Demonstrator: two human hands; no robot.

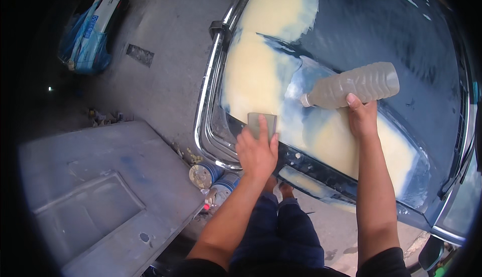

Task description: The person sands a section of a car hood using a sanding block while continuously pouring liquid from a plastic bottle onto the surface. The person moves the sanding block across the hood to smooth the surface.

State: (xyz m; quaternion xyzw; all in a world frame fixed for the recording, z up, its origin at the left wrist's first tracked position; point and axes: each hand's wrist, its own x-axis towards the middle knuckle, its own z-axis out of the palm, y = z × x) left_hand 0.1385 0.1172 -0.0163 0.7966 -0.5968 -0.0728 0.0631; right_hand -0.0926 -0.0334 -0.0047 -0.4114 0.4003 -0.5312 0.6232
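Observation:
My left hand (257, 149) grips a small grey-green sanding block (269, 122), its index finger stretched along the top. The block rests against the pale yellow filler (251, 79) near the front edge of a dark car hood (366, 21). My right hand (362, 116) is closed around a ribbed, cloudy plastic bottle (369, 82), held nearly on its side above the hood. Its neck points left toward a wet-looking, bluish-white patch (301, 86). Whether anything is flowing from the mouth cannot be made out.
A chrome bumper (202, 111) curves around the hood's left side. At lower left lies a large grey panel (170, 176), with blue-sided cans (205, 175) beside it. Another, partly blue-covered vehicle part (95, 31) stands at upper left. My legs (276, 227) are close to the car.

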